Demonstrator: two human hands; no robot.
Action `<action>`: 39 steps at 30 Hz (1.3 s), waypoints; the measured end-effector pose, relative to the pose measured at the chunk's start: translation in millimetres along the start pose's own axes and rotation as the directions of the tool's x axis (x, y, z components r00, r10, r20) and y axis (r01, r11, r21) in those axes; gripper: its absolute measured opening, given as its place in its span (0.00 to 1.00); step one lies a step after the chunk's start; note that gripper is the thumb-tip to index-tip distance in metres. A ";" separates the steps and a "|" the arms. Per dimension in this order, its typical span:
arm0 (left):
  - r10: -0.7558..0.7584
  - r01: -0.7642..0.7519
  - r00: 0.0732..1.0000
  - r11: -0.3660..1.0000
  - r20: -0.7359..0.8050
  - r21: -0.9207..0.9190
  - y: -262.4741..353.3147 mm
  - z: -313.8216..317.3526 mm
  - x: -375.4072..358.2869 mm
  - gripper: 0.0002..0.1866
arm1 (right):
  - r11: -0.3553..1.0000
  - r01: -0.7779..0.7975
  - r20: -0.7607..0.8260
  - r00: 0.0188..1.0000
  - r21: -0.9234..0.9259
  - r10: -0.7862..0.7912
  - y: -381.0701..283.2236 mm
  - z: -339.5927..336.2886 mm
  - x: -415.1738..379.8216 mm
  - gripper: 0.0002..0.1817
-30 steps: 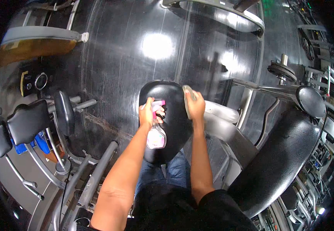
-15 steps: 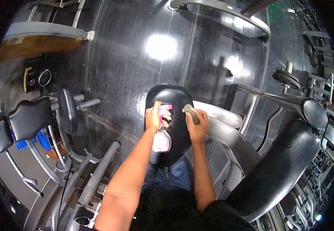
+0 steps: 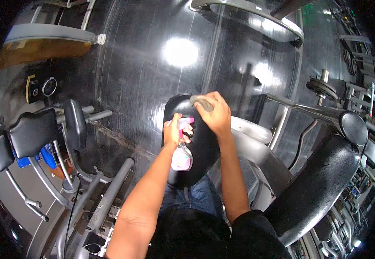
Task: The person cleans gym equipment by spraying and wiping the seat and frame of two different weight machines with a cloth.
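Note:
My left hand (image 3: 174, 133) is wrapped round the neck of a spray bottle (image 3: 181, 158), clear with a pink and white trigger head. The bottle is held over a black padded seat (image 3: 204, 149) in front of my body. My right hand (image 3: 217, 113) grips a greyish-green cloth (image 3: 202, 103) at the far end of the same seat, close over its right edge. Part of the cloth is hidden under the fingers.
A long black pad (image 3: 314, 190) on a silver frame (image 3: 256, 146) lies to the right. Plates on a weight post (image 3: 322, 87) stand beyond it. Left are more machine pads (image 3: 33, 133) and metal tubes (image 3: 109, 194). A curved silver foot (image 3: 248, 9) rests on the dark floor (image 3: 144, 82).
My right hand has moved with the cloth away from me, from the seat's middle right to its far end. The left hand and spray bottle stay in place.

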State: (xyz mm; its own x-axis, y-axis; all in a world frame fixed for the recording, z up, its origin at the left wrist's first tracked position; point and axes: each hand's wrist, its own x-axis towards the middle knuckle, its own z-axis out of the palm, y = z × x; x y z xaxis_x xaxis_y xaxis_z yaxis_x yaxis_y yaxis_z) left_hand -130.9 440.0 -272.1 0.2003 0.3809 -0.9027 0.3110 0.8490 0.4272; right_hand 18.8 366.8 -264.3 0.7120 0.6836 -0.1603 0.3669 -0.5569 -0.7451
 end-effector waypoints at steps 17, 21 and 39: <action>-0.030 0.029 0.999 1.000 0.034 0.007 1.0 -2.2 2.2 0.26 | 0.959 -0.047 0.166 0.981 -0.279 0.096 2.2 2.0 41.3 0.21; -0.028 0.028 0.999 1.000 0.043 0.011 3.5 -0.8 0.0 0.26 | 0.955 0.086 0.335 0.942 -0.284 0.015 -20.7 26.3 66.1 0.23; -0.032 0.032 0.998 0.999 0.053 0.005 0.2 -4.2 5.3 0.27 | 0.987 -0.145 -0.174 0.973 0.065 0.154 6.7 6.0 -17.5 0.13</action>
State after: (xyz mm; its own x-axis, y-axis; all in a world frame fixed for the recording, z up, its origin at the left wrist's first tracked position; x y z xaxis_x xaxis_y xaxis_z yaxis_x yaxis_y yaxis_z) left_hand -133.7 443.7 -277.0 0.2388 0.3337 -0.9119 0.3222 0.8587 0.3986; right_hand 5.3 354.0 -270.3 0.8533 0.4969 -0.1582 0.2202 -0.6183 -0.7545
